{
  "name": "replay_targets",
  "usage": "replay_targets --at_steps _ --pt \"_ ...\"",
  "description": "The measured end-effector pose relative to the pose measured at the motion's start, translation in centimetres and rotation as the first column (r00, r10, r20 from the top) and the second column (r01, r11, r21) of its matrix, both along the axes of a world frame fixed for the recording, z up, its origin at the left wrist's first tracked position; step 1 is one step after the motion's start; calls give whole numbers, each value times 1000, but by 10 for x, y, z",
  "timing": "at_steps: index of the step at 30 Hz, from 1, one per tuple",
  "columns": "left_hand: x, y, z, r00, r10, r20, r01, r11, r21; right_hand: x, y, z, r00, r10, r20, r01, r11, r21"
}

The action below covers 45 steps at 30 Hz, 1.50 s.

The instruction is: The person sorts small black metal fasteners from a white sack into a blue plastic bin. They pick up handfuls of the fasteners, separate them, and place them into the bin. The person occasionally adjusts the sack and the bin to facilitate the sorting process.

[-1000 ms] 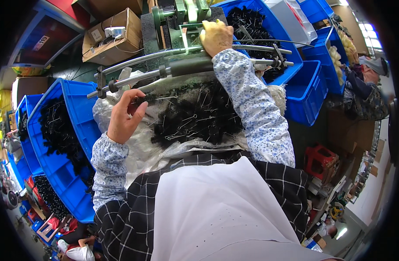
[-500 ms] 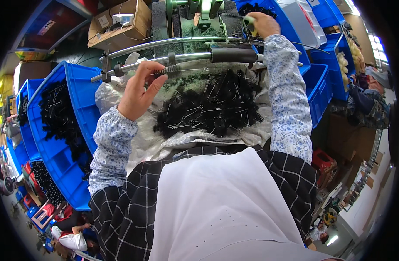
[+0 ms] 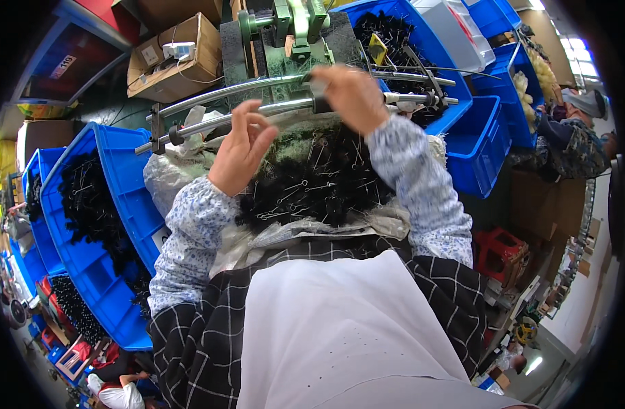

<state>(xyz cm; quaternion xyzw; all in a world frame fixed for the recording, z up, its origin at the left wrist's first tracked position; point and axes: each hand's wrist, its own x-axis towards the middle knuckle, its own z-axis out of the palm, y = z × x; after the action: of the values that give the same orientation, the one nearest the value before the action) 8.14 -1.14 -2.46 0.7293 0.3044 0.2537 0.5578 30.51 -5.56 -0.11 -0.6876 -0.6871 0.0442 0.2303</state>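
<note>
My left hand [image 3: 241, 148] is raised beside the near metal rail [image 3: 224, 121], fingers curled but apart, with nothing visible between them. My right hand [image 3: 353, 99] is smeared by motion in front of the machine [image 3: 300, 51]; its fingers cross the rails, and whether they hold anything cannot be made out. Below both hands lies a heap of black bristle brushes [image 3: 312, 184] with twisted wire stems and looped ends. The heap rests on a crumpled whitish plastic sheet [image 3: 384, 221] before my lap. The machine bed is dusted with green-grey powder.
To the left stands a large blue bin [image 3: 131, 198] holding more black brushes. Behind the rails at right, another blue bin [image 3: 455, 85] contains brushes, with a smaller blue bin [image 3: 479, 153] beside it. An open cardboard box [image 3: 172, 61] sits back left. Other people are in the surroundings.
The brush formerly pinched in my left hand is no longer there, and those fingers have parted. My right hand has swung left and nearer, from the machine's right side to the rails.
</note>
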Motion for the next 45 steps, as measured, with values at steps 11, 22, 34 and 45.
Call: replay_targets --at_steps 11,22,34,45 --pt "-38 -12 -48 577 -326 -748 552 832 63 75 46 -48 859 -326 393 312 945 101" --pt "-47 -14 -31 495 -366 -788 561 827 -31 90 58 -62 885 -270 379 269 962 58" --pt "-48 -6 -14 868 -279 -411 377 909 179 83 47 -73 887 -370 276 333 927 173" --pt "-48 3 21 955 -216 -205 245 961 127 24 69 -58 874 -351 337 322 936 140"
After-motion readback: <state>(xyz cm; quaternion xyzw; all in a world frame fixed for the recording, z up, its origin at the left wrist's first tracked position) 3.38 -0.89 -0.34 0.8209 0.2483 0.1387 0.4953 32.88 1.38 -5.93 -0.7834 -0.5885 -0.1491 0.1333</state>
